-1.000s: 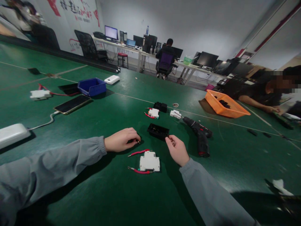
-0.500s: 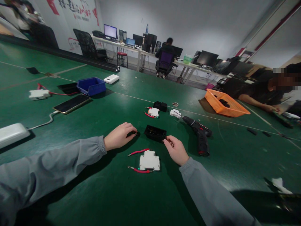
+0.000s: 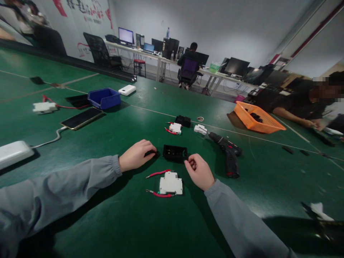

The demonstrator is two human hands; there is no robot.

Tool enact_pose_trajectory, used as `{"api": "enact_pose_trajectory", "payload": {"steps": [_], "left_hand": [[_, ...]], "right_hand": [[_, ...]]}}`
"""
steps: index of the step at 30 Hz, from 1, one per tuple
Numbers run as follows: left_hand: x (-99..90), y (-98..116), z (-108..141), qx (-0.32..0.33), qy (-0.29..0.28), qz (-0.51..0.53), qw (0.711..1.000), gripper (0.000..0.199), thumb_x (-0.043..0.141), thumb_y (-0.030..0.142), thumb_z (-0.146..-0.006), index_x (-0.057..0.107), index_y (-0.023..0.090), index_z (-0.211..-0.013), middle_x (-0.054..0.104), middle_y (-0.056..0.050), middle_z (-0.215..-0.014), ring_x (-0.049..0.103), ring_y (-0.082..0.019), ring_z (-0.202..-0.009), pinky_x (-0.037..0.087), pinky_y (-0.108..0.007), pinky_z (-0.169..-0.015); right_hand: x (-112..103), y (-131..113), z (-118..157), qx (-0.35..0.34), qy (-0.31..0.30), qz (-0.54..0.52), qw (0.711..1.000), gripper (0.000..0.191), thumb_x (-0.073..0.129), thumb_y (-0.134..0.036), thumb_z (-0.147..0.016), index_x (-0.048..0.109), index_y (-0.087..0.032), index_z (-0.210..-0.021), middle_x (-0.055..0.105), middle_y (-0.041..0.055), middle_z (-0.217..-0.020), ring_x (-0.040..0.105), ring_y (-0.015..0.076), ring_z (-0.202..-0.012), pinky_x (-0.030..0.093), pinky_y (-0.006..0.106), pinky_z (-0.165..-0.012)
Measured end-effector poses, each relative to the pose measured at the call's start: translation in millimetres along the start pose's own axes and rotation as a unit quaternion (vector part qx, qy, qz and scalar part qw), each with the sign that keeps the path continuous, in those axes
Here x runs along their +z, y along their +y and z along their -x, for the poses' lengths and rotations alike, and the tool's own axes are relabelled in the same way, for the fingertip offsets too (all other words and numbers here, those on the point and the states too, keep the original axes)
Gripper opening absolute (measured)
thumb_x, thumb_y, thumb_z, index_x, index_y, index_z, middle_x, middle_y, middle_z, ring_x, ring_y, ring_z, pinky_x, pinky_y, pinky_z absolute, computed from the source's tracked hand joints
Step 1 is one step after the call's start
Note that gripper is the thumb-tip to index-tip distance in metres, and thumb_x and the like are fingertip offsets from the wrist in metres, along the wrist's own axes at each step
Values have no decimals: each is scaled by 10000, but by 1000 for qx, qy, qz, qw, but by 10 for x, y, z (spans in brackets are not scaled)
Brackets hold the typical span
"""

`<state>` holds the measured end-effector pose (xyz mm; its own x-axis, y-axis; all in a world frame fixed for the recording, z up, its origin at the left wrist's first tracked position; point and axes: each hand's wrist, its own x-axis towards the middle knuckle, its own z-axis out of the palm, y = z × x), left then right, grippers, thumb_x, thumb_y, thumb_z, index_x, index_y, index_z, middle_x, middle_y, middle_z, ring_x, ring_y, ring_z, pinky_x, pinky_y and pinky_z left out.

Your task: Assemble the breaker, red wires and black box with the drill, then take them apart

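Observation:
A small open black plastic box (image 3: 174, 157) lies on the green table with a few small metal bits inside. Thumb and fingers of my right hand (image 3: 200, 172) are closed at its right end. To its left, my left hand (image 3: 137, 154) rests on the table in a pinch; whatever its fingertips hold is too small and dark to name. Nearer to me, between both forearms, lies a white circuit breaker (image 3: 171, 183) with two short red wires pointing left. Behind the box sits a smaller-looking white breaker (image 3: 175, 128) with red wires, beside a black block (image 3: 183, 121).
A black cordless drill (image 3: 227, 152) lies right, its bit by a white module (image 3: 200, 129). Farther off are an orange basket (image 3: 242, 120), blue bin (image 3: 104, 99), phone (image 3: 82, 118) and white power bank (image 3: 127, 90). A co-worker's arm (image 3: 292, 116) rests at the right.
The black box has turned a little and shifted slightly left, with my right hand moving along. My left hand has stayed in place.

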<state>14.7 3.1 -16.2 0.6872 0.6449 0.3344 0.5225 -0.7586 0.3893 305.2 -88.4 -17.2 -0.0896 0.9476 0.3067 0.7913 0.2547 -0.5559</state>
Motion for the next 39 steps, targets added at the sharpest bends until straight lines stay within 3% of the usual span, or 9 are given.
{"api": "enact_pose_trajectory", "payload": {"steps": [3,6,12,18,26,33,36,39], "left_hand": [[-8,10,-4,6,-4,1,1000,190,520,289,-940,665,193,-1017,656,-59,-965,572,-190,-935,475,-354,-841],[-12,21,-3,4,-6,14,1000,185,517,299,-944,658,193,-1002,660,-52,-957,579,-184,-922,481,-344,-829],[-10,41,5,-3,-11,36,999,192,505,331,-952,638,196,-977,656,-44,-956,594,-171,-883,494,-329,-800],[-15,50,8,2,-1,33,999,177,483,309,-953,613,190,-969,640,-46,-955,590,-167,-876,500,-324,-786],[-17,51,-1,-5,-15,41,999,183,470,297,-961,610,182,-979,643,-54,-969,578,-170,-895,494,-338,-810],[-32,61,-5,19,-25,37,999,163,492,272,-943,627,182,-952,650,-57,-947,580,-177,-900,491,-343,-819],[-38,62,-5,25,-32,40,998,169,500,262,-939,628,195,-1024,652,-57,-996,580,-181,-929,489,-347,-835],[-39,62,-6,27,-38,37,998,206,496,270,-946,624,205,-1094,653,-60,-1028,580,-186,-953,487,-348,-846]], "right_hand": [[-11,-25,21,-4,29,-16,999,231,565,-304,-904,546,-187,-1102,539,43,-929,518,146,-699,465,298,-655],[-39,-58,25,-51,-18,-12,998,344,525,-267,-932,534,-235,-1275,550,67,-1049,558,162,-772,495,328,-731],[-38,-53,15,-94,-47,-17,994,264,467,-281,-981,608,-239,-1200,576,79,-1044,590,211,-930,506,367,-815],[-34,-47,20,-98,-53,-10,994,243,467,-304,-986,635,-236,-1148,598,80,-1024,597,213,-922,504,363,-811],[-44,-21,5,-25,14,30,999,263,472,-342,-975,657,-216,-1112,606,62,-947,563,162,-705,474,318,-683],[-13,52,0,28,80,60,995,356,490,-308,-919,578,-178,-1239,543,43,-874,504,145,-618,432,297,-571],[-41,-21,38,-13,46,35,998,385,481,-297,-922,522,-176,-1285,529,38,-852,505,157,-646,440,296,-580],[-100,-143,87,-112,-56,11,992,338,485,-309,-934,539,-179,-1241,567,72,-939,553,187,-775,481,322,-684]]}}
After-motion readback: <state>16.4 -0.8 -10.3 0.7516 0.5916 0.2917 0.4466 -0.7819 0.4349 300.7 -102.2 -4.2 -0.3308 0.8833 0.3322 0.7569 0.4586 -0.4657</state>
